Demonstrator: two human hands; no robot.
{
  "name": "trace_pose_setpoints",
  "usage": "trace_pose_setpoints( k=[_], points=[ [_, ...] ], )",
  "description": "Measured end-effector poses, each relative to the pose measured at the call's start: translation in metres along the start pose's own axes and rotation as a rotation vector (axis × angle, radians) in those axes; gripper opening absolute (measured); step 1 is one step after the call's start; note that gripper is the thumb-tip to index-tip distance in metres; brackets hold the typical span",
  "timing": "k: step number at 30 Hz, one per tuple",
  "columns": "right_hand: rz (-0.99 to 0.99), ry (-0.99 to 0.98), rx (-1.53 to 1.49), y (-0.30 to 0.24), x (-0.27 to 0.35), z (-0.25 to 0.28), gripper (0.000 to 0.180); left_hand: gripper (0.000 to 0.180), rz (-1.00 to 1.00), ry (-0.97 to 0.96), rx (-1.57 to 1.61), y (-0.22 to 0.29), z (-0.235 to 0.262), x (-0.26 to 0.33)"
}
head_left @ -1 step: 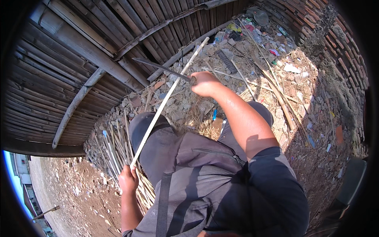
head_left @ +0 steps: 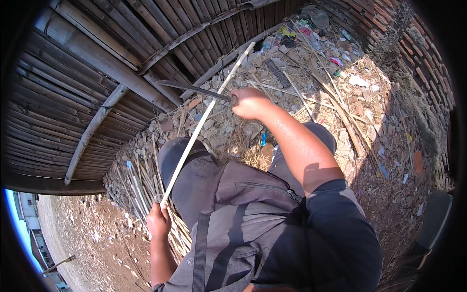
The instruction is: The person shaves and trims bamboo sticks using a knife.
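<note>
Right hand (head_left: pixel 249 103) grips knife (head_left: pixel 194 89), tip slightly lower now, crossing pale stick (head_left: pixel 199 129) less squarely; left hand (head_left: pixel 158 222) clasps near end

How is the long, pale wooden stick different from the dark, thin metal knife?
The long, pale wooden stick looks much longer than the dark, thin metal knife. The stick is cream-coloured, while the knife's blade is dark grey. The stick slants up and rightward from the left hand; the knife points left from the right hand. Both are slim, each is held in one hand, and they cross in this view.
</note>
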State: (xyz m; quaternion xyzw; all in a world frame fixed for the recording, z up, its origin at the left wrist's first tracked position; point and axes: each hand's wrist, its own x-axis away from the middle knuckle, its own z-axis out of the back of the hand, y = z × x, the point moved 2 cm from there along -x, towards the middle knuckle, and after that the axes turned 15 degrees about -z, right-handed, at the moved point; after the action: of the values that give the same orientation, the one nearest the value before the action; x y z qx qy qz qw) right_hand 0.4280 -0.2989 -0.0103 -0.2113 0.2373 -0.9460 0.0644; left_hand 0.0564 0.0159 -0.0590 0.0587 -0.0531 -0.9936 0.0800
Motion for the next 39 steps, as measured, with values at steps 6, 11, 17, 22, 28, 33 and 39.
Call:
trace_pose_setpoints(
  k=[6,11,17,22,28,33,39],
  points=[
    [-0.182,0.011,-0.154,0.061,-0.055,-0.015,0.033,0.030,-0.041,0.039,-0.047,-0.007,-0.003,-0.009],
    [-0.102,0.086,-0.189,0.068,-0.046,0.011,0.029,0.030,-0.067,0.008,-0.044,-0.014,-0.001,-0.013],
    [0.237,0.097,0.266,-0.002,0.012,0.006,0.029,0.028,-0.080,0.062,0.007,-0.009,-0.006,-0.008],
    [-0.078,-0.073,-0.079,0.061,-0.054,-0.005,0.025,0.029,-0.076,0.087,-0.030,-0.008,-0.006,-0.016],
    [0.044,0.144,0.018,0.020,-0.016,-0.009,0.029,0.030,-0.041,0.031,-0.006,-0.005,0.000,-0.003],
    [0.029,0.018,-0.021,0.042,-0.040,-0.008,0.030,0.030,-0.057,0.094,0.002,-0.021,-0.019,0.000],
    [-0.113,0.122,-0.052,0.050,-0.041,0.010,0.035,0.031,-0.122,0.067,-0.036,-0.002,0.003,-0.017]
  ],
)
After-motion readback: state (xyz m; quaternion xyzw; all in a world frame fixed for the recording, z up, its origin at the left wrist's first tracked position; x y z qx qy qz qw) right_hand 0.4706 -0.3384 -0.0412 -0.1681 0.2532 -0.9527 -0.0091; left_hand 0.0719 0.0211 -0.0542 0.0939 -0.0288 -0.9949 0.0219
